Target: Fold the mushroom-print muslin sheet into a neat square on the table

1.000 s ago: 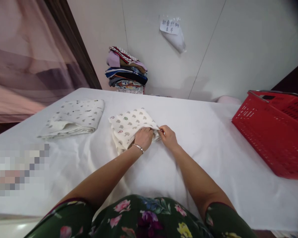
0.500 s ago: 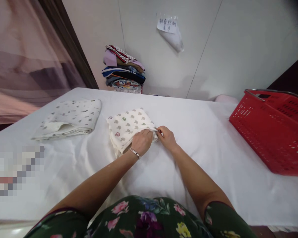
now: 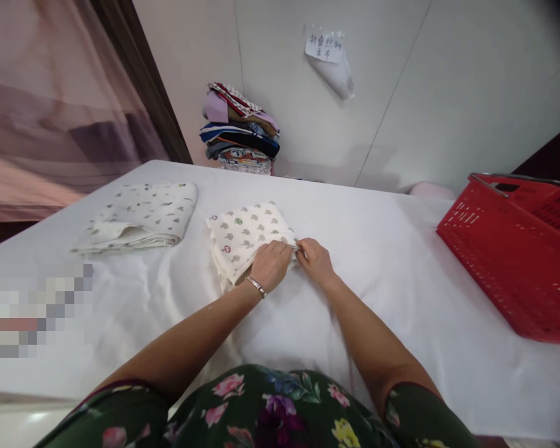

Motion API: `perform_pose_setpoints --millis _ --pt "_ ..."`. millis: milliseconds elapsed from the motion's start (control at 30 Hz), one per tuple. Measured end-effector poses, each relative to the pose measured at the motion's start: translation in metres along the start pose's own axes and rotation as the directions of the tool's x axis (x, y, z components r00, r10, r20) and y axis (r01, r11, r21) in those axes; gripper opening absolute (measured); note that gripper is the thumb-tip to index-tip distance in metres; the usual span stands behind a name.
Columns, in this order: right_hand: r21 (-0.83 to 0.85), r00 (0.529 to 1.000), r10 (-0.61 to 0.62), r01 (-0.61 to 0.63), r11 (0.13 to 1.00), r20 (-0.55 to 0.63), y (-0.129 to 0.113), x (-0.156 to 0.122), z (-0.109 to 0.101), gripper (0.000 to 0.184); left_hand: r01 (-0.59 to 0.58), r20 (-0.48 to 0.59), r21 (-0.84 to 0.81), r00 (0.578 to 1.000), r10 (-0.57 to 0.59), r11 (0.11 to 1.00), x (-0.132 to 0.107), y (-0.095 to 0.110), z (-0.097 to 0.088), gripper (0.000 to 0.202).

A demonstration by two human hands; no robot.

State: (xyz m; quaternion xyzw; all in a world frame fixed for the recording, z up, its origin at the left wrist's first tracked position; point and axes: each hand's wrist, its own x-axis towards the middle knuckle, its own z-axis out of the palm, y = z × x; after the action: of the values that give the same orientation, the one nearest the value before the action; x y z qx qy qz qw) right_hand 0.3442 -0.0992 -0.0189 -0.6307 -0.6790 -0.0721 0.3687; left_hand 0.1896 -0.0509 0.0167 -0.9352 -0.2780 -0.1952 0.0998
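Note:
A folded cream cloth (image 3: pixel 249 230) printed with small mushroom shapes lies on the white-covered table (image 3: pixel 382 298) in front of me. My left hand (image 3: pixel 271 264), with a bracelet at the wrist, is closed on the cloth's near edge, its fingertips partly hidden from view. At the cloth's right corner, my right hand (image 3: pixel 315 260) pinches the layered edge between thumb and fingers. The two hands are close together, and both touch the fabric. To the left lies another folded white cloth (image 3: pixel 152 214) with a small dark print.
A red plastic basket (image 3: pixel 518 249) stands at the table's right side. Behind the far edge, a stack of folded fabrics (image 3: pixel 240 130) rises against the wall. A plastic bag with a written label (image 3: pixel 324 46) hangs on the wall. A pixelated patch covers the left edge.
The whole view has shifted slightly, so things appear a little further right. Both hands keep their hold on the mushroom-print cloth, which looks almost unchanged.

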Motion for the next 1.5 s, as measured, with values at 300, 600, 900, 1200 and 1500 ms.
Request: perform_pose_setpoints --millis 300,600,900,1200,1500 --pt "0.02 1.0 0.015 -0.015 1.0 -0.006 -0.003 -0.001 -0.004 0.017 0.235 -0.007 0.101 0.972 -0.236 0.967 -0.043 -0.035 -0.012 0.021" --pt "-0.029 0.999 0.011 -0.01 1.0 0.031 0.006 -0.007 -0.002 0.018 0.366 0.05 0.056 0.928 -0.369 0.929 -0.085 -0.066 -0.029 0.026" --pt "0.045 0.999 0.041 -0.043 0.998 0.027 0.003 -0.005 -0.005 0.019 0.216 -0.025 -0.071 0.976 -0.218 0.974 -0.081 -0.042 -0.035 0.027" --pt "0.127 0.999 0.018 -0.022 0.992 0.036 0.007 -0.003 -0.006 0.021 0.094 0.167 -0.097 0.983 -0.077 0.991 -0.018 0.009 -0.003 0.019" --pt "0.23 0.998 0.061 -0.067 0.971 0.033 0.002 0.001 -0.007 0.018 0.093 0.031 -0.095 0.995 -0.09 0.991 -0.005 0.005 0.002 0.015"
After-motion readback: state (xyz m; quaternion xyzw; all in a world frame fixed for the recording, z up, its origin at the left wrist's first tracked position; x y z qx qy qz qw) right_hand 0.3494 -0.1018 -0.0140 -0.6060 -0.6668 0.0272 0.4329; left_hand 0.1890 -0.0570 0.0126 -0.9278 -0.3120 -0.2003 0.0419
